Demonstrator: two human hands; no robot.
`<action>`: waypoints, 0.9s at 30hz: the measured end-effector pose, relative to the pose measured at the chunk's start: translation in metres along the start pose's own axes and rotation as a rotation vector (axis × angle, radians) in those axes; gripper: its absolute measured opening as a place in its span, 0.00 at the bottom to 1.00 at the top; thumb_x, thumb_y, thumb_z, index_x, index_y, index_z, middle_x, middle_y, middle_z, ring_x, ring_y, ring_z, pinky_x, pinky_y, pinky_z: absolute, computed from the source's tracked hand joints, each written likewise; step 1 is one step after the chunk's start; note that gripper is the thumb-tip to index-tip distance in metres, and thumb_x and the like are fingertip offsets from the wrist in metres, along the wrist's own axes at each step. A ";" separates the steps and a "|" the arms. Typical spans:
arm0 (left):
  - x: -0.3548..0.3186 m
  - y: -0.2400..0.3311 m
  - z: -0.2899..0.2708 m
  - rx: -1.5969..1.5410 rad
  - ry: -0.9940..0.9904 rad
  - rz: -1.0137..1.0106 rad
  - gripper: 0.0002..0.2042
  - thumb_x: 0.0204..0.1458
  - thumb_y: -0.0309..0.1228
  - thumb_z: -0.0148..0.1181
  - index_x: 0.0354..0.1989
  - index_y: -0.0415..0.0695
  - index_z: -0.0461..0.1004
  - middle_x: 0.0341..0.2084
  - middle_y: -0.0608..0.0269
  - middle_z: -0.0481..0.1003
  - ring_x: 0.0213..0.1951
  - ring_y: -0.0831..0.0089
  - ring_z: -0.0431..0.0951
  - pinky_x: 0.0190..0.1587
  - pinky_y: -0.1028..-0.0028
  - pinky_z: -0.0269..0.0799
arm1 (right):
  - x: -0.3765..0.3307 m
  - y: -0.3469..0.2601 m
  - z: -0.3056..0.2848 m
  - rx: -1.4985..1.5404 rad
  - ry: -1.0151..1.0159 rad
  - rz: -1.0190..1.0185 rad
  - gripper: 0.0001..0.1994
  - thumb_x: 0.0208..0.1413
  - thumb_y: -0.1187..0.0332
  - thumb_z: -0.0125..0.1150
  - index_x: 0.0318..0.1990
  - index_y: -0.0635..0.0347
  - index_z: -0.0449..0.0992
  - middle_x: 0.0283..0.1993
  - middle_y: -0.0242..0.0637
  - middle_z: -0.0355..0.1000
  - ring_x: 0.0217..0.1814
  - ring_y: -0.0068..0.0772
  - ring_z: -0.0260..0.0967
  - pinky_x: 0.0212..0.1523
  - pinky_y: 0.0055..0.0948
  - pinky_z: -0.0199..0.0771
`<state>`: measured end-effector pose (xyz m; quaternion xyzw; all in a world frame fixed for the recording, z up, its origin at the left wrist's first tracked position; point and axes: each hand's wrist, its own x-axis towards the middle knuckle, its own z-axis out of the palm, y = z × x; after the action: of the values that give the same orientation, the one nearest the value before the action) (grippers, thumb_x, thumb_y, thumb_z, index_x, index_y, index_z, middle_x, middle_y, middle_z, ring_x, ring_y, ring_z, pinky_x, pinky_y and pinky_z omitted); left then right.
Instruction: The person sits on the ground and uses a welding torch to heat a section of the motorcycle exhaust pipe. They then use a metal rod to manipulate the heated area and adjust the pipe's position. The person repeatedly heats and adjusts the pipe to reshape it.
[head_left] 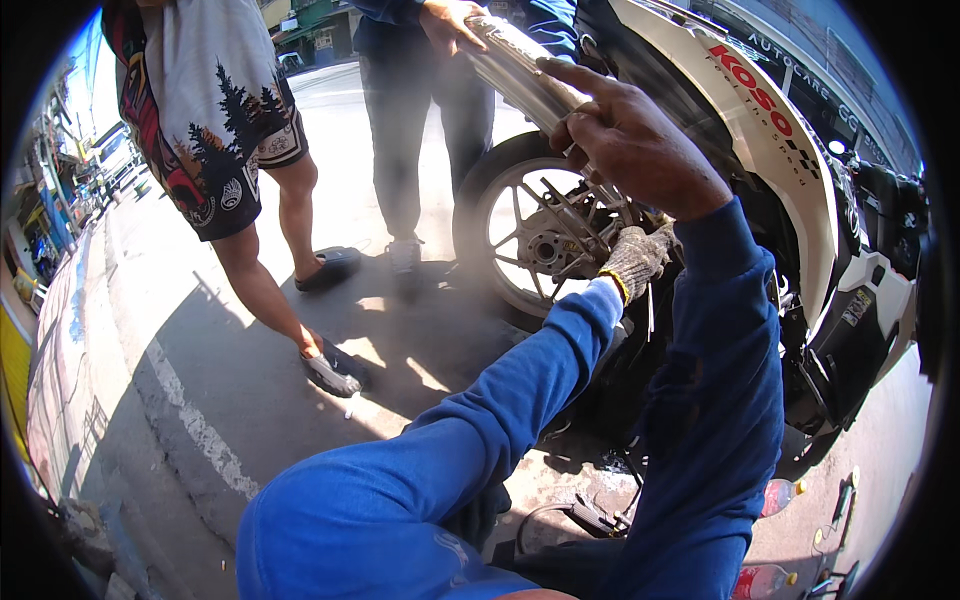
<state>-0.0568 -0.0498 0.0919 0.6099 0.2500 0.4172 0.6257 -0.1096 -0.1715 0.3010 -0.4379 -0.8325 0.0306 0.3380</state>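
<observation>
A silver exhaust muffler (pixel 515 65) slants up beside the rear wheel (pixel 500 215) of a white and black motorcycle (pixel 800 160). My bare right hand (pixel 640 140) is in front of the muffler's lower part. Its index finger stretches out to the upper left and the other fingers curl loosely. Whether it touches the muffler is unclear. Lower down, my left hand (pixel 637 260), in a grey knitted glove, is closed beside the wheel hub (pixel 548 252). What it grips is hidden. Another person's hand (pixel 452 24) rests on the muffler's upper end.
Two people stand beyond the wheel, one in dark trousers (pixel 400 120), the other in patterned shorts (pixel 235 205). Bottles with red liquid (pixel 778 497) lie at the lower right. Loose parts and a cable (pixel 590 515) are on the pavement below my arms. A haze hangs near the wheel.
</observation>
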 end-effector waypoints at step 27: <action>-0.020 0.008 -0.009 -0.163 0.131 0.063 0.20 0.57 0.49 0.65 0.45 0.42 0.82 0.35 0.55 0.84 0.38 0.58 0.84 0.41 0.62 0.76 | 0.340 0.089 0.045 -0.811 -0.215 -0.016 0.18 0.67 0.62 0.52 0.58 0.61 0.79 0.52 0.46 0.80 0.54 0.42 0.79 0.59 0.41 0.76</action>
<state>-0.0759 -0.0619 0.0944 0.5360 0.2360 0.4946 0.6422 -0.2047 0.1488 0.4180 -0.5232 -0.8110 -0.2569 0.0497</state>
